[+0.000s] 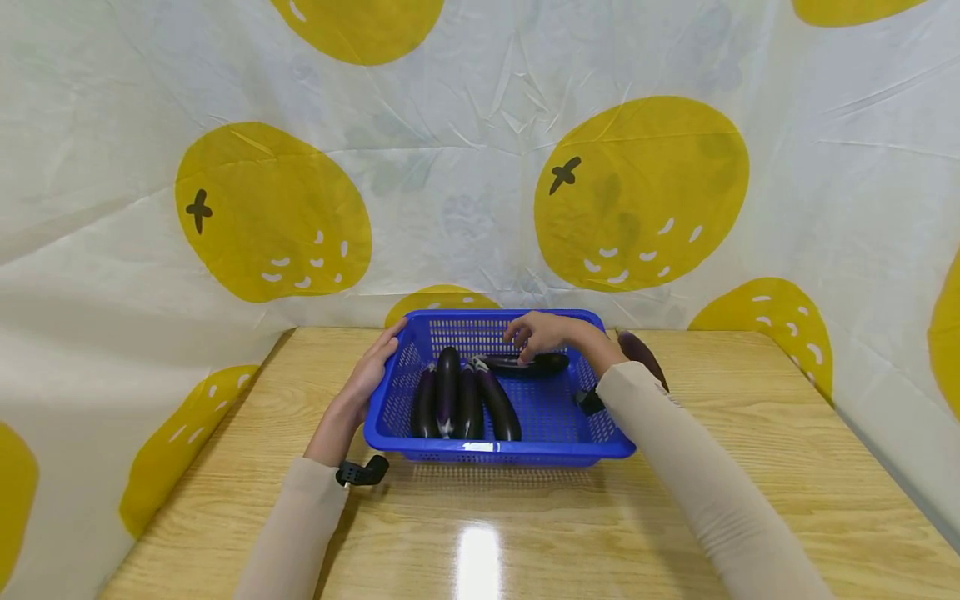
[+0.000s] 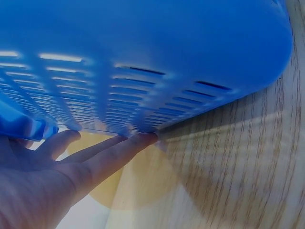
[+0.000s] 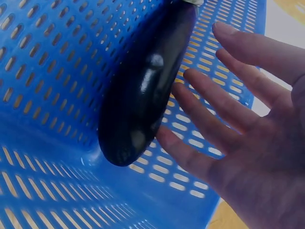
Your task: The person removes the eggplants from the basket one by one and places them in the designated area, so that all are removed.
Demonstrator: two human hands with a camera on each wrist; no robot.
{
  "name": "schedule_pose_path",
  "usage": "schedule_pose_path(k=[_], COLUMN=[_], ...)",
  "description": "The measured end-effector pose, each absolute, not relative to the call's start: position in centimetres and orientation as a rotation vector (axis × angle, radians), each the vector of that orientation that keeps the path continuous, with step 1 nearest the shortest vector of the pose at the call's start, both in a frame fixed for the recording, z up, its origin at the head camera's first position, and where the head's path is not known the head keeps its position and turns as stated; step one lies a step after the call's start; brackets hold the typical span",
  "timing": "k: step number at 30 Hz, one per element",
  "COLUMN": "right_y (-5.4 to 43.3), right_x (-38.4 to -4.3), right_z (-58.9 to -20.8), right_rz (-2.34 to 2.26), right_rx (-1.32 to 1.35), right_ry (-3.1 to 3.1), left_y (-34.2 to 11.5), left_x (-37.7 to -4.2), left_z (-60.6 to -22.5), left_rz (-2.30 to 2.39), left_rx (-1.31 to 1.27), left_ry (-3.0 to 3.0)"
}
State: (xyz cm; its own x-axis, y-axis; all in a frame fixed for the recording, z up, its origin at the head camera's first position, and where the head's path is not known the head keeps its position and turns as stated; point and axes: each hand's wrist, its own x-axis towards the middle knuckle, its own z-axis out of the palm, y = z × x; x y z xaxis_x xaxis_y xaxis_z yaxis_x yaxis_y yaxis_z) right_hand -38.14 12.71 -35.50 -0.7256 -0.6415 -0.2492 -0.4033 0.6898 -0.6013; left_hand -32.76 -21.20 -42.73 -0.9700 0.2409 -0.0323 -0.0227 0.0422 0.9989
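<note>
A blue perforated plastic basket [image 1: 480, 452] holds several dark purple eggplants. Some stand side by side on its left [image 1: 468, 404], while a single eggplant [image 1: 551, 364] lies crosswise along the far wall. My left hand [image 1: 372, 371] rests against the basket's left side; in the left wrist view its extended fingers [image 2: 114, 155] touch the outer wall. Over the far part of the basket is my right hand [image 1: 545, 332]. The right wrist view shows its fingers spread [image 3: 209, 114], with fingertips right at the side of the crosswise eggplant [image 3: 143, 90].
Another eggplant [image 1: 642, 358] lies outside the basket to the right, partly covered by my right forearm. The basket sits on a wood-grain table [image 1: 750, 417]. A white cloth printed with yellow fruit [image 1: 465, 208] hangs right behind the table's far edge.
</note>
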Motion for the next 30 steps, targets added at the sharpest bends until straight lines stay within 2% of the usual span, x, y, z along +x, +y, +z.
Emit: schedule_pose_path(k=[30], right_y=[11.9], right_x=[-39.1], right_z=[-37.8], right_rz=[-0.51], right_rx=[-0.827], right_ry=[2.513], left_y=[-21.2], left_x=[-32.8], left_z=[-42.9], left_rz=[2.05], left_rx=[0.217], left_ry=[2.133])
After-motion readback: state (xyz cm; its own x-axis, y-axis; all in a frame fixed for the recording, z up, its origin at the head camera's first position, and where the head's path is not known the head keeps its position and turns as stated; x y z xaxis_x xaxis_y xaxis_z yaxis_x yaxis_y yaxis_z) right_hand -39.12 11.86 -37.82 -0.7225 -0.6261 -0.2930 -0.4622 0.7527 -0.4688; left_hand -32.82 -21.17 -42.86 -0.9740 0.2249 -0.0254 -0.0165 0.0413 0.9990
